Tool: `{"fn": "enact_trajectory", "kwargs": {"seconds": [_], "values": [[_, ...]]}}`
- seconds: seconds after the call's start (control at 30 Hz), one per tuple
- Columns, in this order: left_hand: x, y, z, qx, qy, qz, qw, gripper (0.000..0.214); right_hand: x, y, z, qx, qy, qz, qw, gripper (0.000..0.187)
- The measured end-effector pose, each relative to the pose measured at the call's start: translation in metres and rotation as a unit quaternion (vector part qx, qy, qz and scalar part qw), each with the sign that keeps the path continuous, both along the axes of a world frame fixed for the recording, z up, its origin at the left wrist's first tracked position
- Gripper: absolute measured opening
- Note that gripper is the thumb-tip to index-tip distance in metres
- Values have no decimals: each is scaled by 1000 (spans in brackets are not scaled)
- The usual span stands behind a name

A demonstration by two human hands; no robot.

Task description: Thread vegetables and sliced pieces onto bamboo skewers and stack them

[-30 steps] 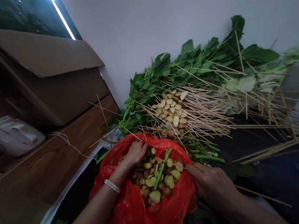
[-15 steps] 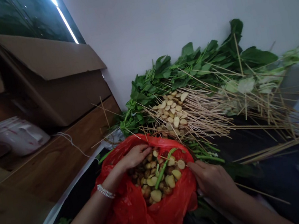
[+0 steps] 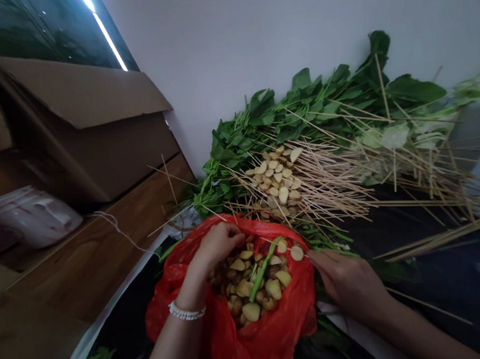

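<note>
Left hand and right hand spread red plastic bag open

Red bag sits near the left edge of black plastic sheet, mouth facing up, full of cut tuber pieces, pale cut faces and brown skins, maybe potato, can't tell for sure. Green stem piece lies across the top of them. Left hand is closed narrow on the far rim, fingers gathering the plastic. Right hand is at the opposite rim, fingers curled narrow and touching the edge; can't tell if it actually grips. With hands on opposite sides, the mouth seems held wide so the contents stay exposed. Beaded bracelet on left wrist.

Beyond the bag, bamboo skewers lie in a loose spread over leafy greens, whose leaves pile up against white wall, apparently propped there by it. Pale tuber slices sit in a heap on the skewers, held up off the sheet. Left of the sheet, wooden ledge runs along the wall, with cardboard box and white plastic bucket on it. White cord trails across the ledge.
</note>
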State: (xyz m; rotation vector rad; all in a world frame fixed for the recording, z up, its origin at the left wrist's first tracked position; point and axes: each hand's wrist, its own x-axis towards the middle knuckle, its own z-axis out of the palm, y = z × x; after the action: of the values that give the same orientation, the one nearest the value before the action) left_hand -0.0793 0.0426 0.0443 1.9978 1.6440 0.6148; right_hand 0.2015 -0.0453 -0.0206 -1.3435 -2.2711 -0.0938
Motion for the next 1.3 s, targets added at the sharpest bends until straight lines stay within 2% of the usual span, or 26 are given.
{"fn": "enact_trajectory", "kwargs": {"seconds": [0.23, 0.37, 0.47, 0.57, 0.67, 0.73, 0.83, 0.9, 1.0, 1.1, 1.17, 1.23, 1.3], "values": [[19, -10, -31, 65, 67, 36, 995, 33, 1, 1, -1, -2, -8, 2, 1000, 31], [29, -11, -39, 74, 105, 17, 992, 34, 1, 2, -4, 9, -1, 1, 1000, 31], [27, -10, -39, 80, 91, 12, 993, 31, 1, 2, -5, 31, 14, 18, 999, 31], [20, -12, -32, 79, 12, 2, 997, 24, 1, 0, -2, 59, 45, 25, 997, 32], [18, -19, -20, 12, -131, -2, 991, 21, 1, -2, 1, 88, 73, 30, 993, 32], [22, -26, -12, -60, -246, -18, 967, 30, 2, -3, 2, 101, 86, 31, 991, 32], [36, -35, -7, -126, -401, -46, 906, 53, 6, -2, 3, 119, 100, 31, 987, 30], [44, -38, -10, -142, -457, -36, 877, 52, 8, -1, 2, 125, 100, 27, 987, 28], [46, -41, -15, -146, -474, -27, 868, 35, 9, 2, 1, 125, 102, 21, 987, 28], [40, -45, -14, -143, -453, -28, 880, 24, 11, 5, 1, 127, 115, 22, 985, 27], [38, -50, -12, -135, -381, -23, 914, 17, 12, 7, 2, 135, 126, 19, 983, 26], [40, -55, -13, -92, -235, -15, 967, 15, 14, 9, 3, 148, 134, 15, 980, 24], [45, -61, -16, -22, -59, -1, 998, 18, 16, 11, 5, 159, 134, 12, 978, 23]]}}
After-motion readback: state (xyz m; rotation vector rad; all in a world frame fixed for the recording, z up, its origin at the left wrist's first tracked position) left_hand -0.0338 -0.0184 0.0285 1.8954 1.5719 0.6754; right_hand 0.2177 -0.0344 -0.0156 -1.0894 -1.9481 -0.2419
